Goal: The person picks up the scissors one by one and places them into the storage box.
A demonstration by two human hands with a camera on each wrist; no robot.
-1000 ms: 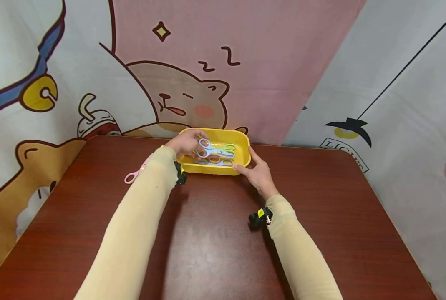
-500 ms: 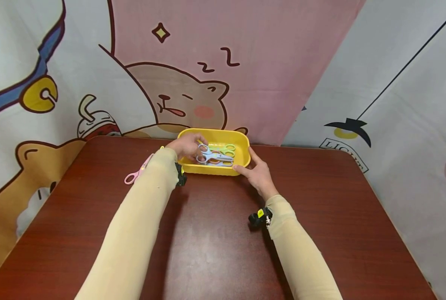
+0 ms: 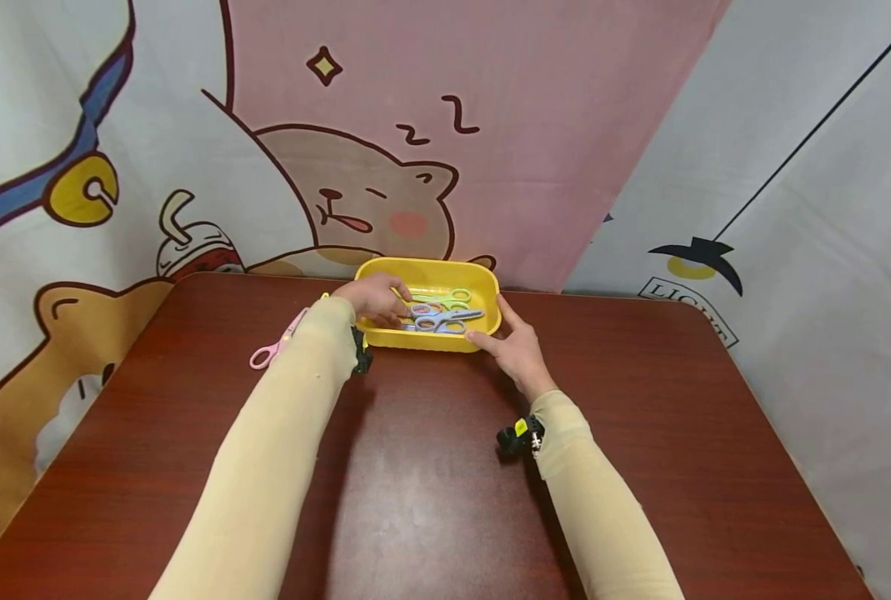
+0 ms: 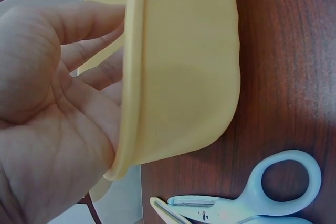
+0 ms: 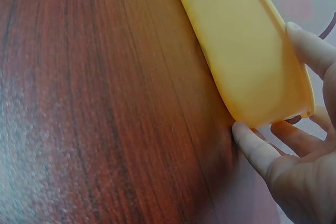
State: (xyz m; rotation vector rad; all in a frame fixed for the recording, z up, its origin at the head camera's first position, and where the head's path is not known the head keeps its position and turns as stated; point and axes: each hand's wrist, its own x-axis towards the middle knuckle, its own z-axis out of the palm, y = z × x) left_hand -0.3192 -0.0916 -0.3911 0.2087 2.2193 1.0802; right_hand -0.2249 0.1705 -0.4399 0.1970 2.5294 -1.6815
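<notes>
At tray (image 3: 483, 279) rim: left hand (image 3: 373, 298) fingers loose inside, right hand (image 3: 516, 350) fingers straight outside.

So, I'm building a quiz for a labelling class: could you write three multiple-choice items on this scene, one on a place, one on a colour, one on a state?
1. Where is the left hand?
A. reaching into the tub
B. flat on the table
C. on the backdrop

2. What colour is the tub?
A. blue
B. yellow
C. red

3. How is the right hand?
A. a fist
B. fingers straight against the tub's corner
C. lifted clear

Key:
1. A, its fingers lie over the rim among the scissors.
2. B, plainly yellow in every view.
3. B, thumb and fingers brace the corner.
</notes>
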